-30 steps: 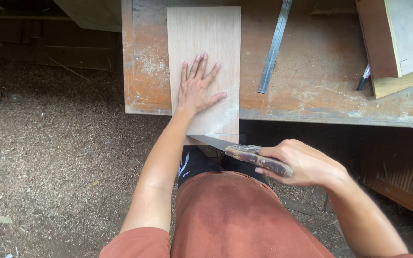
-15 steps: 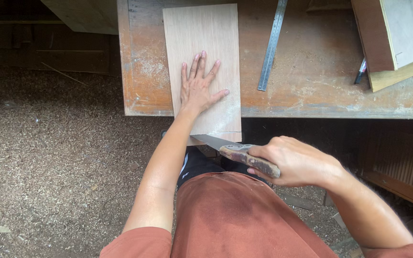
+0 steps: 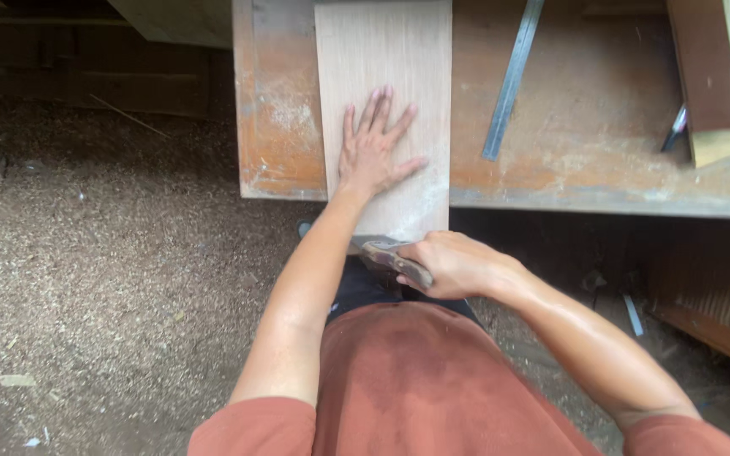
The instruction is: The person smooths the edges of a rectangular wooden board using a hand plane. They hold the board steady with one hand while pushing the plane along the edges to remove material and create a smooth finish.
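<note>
The left hand (image 3: 375, 152) lay flat and open on a pale wooden board (image 3: 386, 101), fingers spread wide, pressing it down. The board sat on a worn, dusty workbench (image 3: 568, 135), and its near end stuck out past the bench edge toward the person. The right hand (image 3: 454, 263) was closed tight around the handle of a hand saw (image 3: 390, 257), just under that near end. Only a short bit of the blade showed, so I could not tell if the teeth were biting into the wood. To do this step well, I think the flat hand needed to push hard so the board would not wiggle or slide. It looked good that those fingers were well up the board, away from the blade. The saw hand probably did best with long, smooth strokes and a straight blade, not fast jerky ones. The bit that hung off the bench could shake, so a gentle push seemed wise. A long metal ruler (image 3: 513, 80) lay on the bench to the right of the board, apart from it. More wooden boards (image 3: 707, 67) were stacked at the far right. Sawdust covered the floor (image 3: 111, 253).
</note>
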